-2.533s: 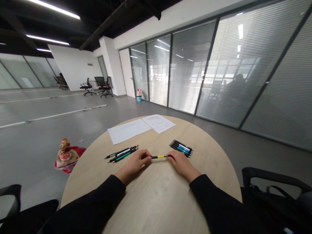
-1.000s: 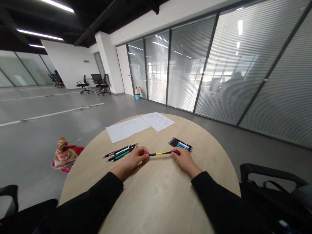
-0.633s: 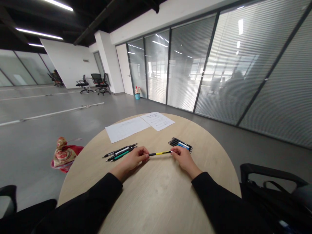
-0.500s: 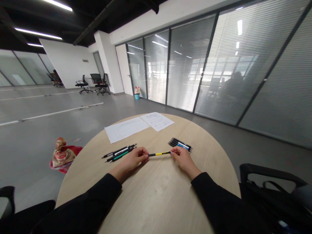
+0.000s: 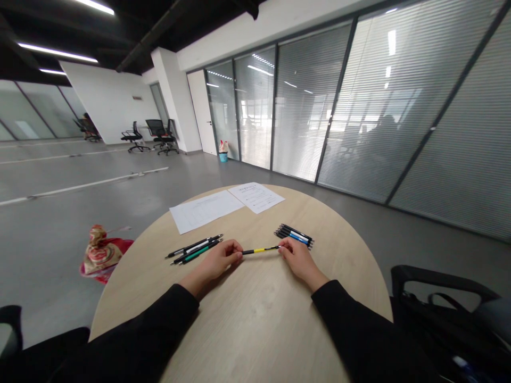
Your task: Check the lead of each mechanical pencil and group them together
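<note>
A black and yellow pen [image 5: 259, 250] stretches level between my two hands over the round table [image 5: 255, 330]. My left hand [image 5: 221, 259] pinches its black left end, and my right hand [image 5: 294, 255] pinches the other end, so both tips are hidden by fingers. Beside my left hand lies a loose group of pens, including a green and black pen [image 5: 199, 252] and others in black and white. Just beyond my right hand, several pens [image 5: 294, 235] with black, white and blue barrels rest side by side in a row.
Two printed sheets [image 5: 207, 210] lie toward the table's far edge. A black chair [image 5: 443, 287] stands close on the right, another chair's armrest [image 5: 11, 324] at lower left. A red and beige bag [image 5: 101, 255] sits left of the table. Glass partitions with blinds [image 5: 307, 111] run behind.
Both hands keep the same grip on the black and yellow pen. The whole view has shifted very slightly; nothing on the table has visibly moved.
</note>
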Demonstrator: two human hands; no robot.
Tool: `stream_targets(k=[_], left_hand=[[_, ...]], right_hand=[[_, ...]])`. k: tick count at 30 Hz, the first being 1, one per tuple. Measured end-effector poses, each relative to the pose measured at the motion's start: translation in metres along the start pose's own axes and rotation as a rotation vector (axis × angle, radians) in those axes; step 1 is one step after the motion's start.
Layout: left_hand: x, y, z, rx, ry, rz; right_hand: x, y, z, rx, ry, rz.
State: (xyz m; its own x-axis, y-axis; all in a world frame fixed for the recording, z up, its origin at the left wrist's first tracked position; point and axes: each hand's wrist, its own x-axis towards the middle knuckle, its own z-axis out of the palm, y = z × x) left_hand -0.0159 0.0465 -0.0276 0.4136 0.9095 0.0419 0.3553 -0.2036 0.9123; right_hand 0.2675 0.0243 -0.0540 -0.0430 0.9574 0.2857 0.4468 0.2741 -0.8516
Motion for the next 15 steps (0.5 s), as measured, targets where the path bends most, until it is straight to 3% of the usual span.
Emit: stream_targets(k=[7, 15], left_hand=[[0.002, -0.005, 0.0, -0.028, 0.002, 0.014], [-0.001, 0.006, 0.0, -0.005, -0.004, -0.018]], right_hand=[[-0.001, -0.001, -0.002, -0.034, 0.001, -0.016], [-0.001, 0.0, -0.002, -0.062, -0.008, -0.027]])
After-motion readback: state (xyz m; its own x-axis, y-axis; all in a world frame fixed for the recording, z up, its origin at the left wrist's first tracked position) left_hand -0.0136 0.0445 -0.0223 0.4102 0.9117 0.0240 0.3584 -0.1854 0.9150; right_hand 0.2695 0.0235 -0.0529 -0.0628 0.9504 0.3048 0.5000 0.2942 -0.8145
